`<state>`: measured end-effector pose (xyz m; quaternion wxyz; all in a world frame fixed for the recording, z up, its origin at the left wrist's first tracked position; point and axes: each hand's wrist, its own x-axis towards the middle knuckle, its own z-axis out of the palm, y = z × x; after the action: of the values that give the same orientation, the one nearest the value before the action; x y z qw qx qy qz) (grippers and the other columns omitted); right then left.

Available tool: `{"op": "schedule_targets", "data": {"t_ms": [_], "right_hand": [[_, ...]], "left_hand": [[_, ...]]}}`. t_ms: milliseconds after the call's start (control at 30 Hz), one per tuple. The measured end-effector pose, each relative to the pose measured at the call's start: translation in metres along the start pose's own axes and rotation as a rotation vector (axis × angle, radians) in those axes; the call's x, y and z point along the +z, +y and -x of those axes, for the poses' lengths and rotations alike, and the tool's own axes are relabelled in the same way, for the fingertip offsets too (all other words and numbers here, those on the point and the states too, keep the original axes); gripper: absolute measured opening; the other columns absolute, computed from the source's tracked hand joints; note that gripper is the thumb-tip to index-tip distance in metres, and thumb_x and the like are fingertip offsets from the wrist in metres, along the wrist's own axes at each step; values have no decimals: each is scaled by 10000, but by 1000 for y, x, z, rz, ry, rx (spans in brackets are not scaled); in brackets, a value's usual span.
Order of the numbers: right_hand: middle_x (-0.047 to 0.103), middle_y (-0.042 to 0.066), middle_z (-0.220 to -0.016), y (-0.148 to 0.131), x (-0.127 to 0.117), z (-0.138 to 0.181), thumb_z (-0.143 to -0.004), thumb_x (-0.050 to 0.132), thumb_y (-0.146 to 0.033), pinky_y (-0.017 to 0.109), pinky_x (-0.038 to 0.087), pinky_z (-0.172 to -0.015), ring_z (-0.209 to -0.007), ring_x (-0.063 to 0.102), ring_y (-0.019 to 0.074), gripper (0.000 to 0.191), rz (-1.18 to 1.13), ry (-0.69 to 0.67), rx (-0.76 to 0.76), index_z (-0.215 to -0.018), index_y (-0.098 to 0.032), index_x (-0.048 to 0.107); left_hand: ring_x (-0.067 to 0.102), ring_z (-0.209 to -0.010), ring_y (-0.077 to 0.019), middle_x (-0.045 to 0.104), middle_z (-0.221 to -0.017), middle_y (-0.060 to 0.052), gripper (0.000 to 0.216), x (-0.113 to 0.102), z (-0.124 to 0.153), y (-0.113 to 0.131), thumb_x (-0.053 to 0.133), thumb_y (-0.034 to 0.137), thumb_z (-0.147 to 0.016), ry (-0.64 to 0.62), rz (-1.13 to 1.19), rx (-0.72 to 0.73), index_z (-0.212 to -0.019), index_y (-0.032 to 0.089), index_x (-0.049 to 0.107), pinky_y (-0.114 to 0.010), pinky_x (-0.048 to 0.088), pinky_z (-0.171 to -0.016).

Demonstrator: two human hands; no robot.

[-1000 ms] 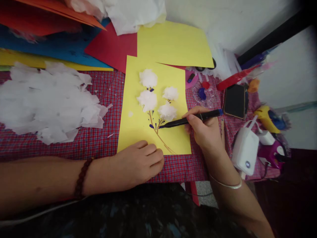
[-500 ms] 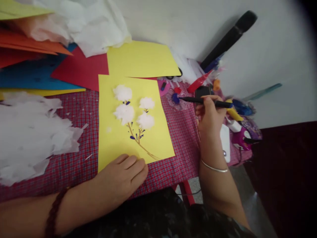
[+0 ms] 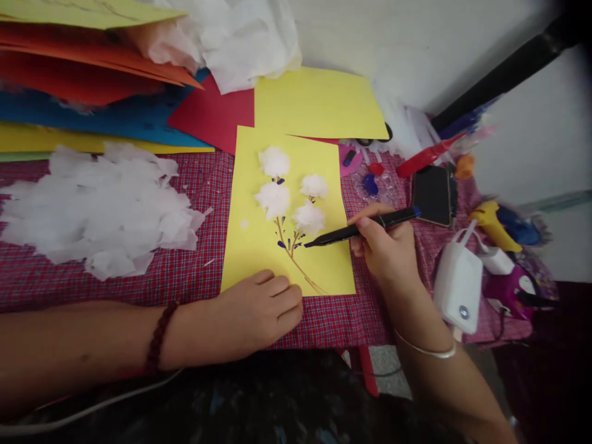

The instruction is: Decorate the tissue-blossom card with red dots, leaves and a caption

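My right hand [image 3: 386, 243] grips a slim black pen [image 3: 342, 234] with a blue end. Its pointed tip touches the yellow sheet of paper [image 3: 250, 259], beside a small dark blue mark by the right stem. On that sheet are several fluffy white flowers [image 3: 272, 200] on thin brown stems [image 3: 303, 269] with small dark blue leaves. My left hand [image 3: 259, 311] rests palm down across the sheet's lower edge, fingers loosely bent and holding nothing. A blue lump [image 3: 370, 184] lies on crumpled clear plastic right of the sheet.
A heap of white paper scraps [image 3: 102, 209] covers the left of the checked cloth [image 3: 324, 324]. Coloured sheets [image 3: 217, 114] are stacked behind. At the right lie a dark phone-like slab [image 3: 432, 194], a white power bank [image 3: 457, 287] and a yellow tool [image 3: 493, 225].
My right hand has brought the pen from the blue lump down and left onto the yellow sheet. My left hand stays on the sheet's edge. The view has shifted left.
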<state>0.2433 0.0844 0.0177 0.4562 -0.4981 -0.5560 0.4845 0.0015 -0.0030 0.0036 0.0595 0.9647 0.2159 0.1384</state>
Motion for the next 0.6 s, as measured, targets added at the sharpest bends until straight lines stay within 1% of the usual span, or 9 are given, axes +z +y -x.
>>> {"op": "schedule_targets", "data": {"t_ms": [233,433,600], "right_hand": [[529,-50,-456,3,3,-2,-838,657,-301,222,312,-357,-365,436,84,127,102,29,7,-747,-215,636],[524,-59,-470,7,3,-2,-855,658,-302,225,320,-372,-372,428,78,121,110,-12,7,-759,-232,635],[528,-54,-467,10,4,-3,-849,668,-311,235,310,-367,-370,424,87,125,88,-9,-12,-750,-238,648]], "left_hand": [[521,-843,-213,658,-1034,-71,113,-3,0,1,572,193,-939,-7,3,2,-1017,149,641,-347,418,-729],[526,-842,-212,661,-1027,-68,106,-5,-1,0,589,191,-926,8,5,7,-1005,144,643,-345,424,-722],[523,-844,-208,663,-1039,-69,100,-4,0,1,565,189,-941,-8,12,4,-1002,157,637,-340,422,-722]]}}
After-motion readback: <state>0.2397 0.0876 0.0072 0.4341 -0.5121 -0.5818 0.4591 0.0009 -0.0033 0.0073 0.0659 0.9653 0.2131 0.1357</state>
